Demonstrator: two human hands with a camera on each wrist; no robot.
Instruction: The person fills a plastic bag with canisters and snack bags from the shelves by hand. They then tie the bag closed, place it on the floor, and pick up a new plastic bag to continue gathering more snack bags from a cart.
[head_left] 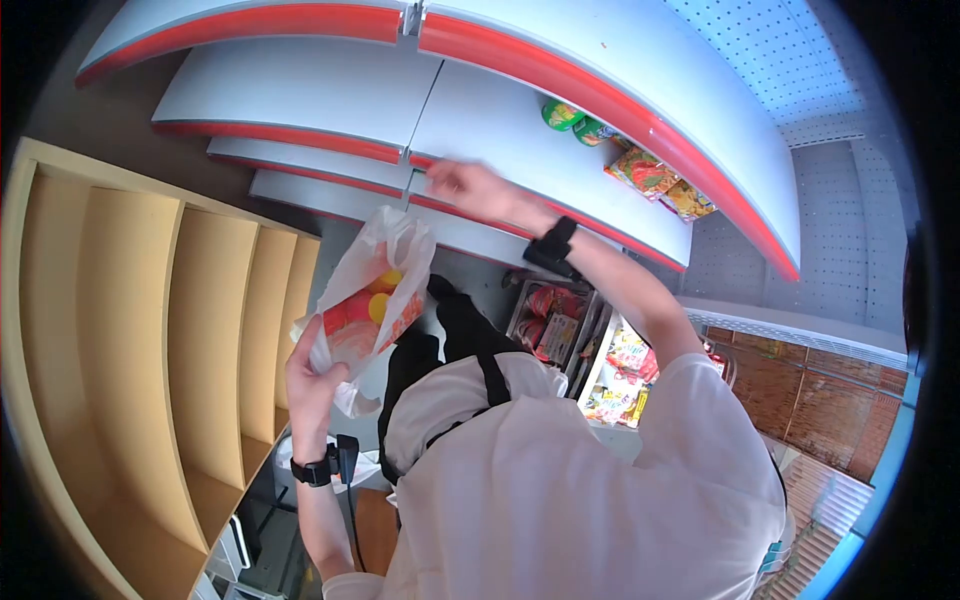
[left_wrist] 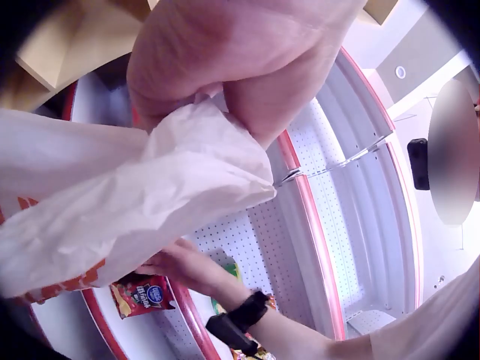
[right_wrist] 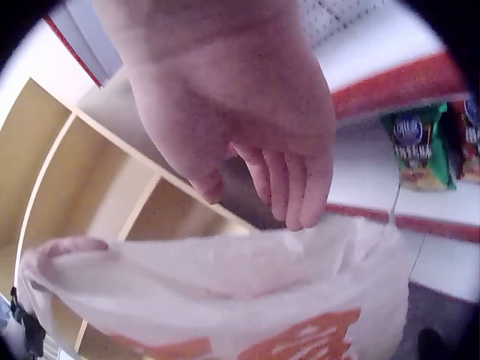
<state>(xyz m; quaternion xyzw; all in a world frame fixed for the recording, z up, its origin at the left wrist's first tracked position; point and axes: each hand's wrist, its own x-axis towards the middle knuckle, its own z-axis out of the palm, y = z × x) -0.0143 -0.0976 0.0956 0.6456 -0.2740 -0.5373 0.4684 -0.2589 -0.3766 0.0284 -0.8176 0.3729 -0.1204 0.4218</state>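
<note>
A white plastic bag (head_left: 398, 232) with orange print hangs from my left hand (head_left: 314, 385), which grips its rim between thumb and fingers. Red and yellow goods (head_left: 350, 308) show inside the bag in the head view. Beyond the bag's mouth, my right hand (head_left: 470, 190) is blurred near the red shelf edge. Its fingers (right_wrist: 296, 187) hang loosely bent and hold nothing in the right wrist view, their tips right at the bag's upper rim. In the left wrist view, bunched bag plastic (left_wrist: 202, 150) sticks out below the left hand.
White shelves with red edges (head_left: 560, 65) curve overhead, with green containers (head_left: 562, 115) and snack packets (head_left: 645, 172) on one. A wooden shelf unit (head_left: 130, 250) stands left. A crate (head_left: 520, 318) and a box of bright packets (head_left: 625, 370) are low right. Another person (left_wrist: 450, 150) appears at the edge.
</note>
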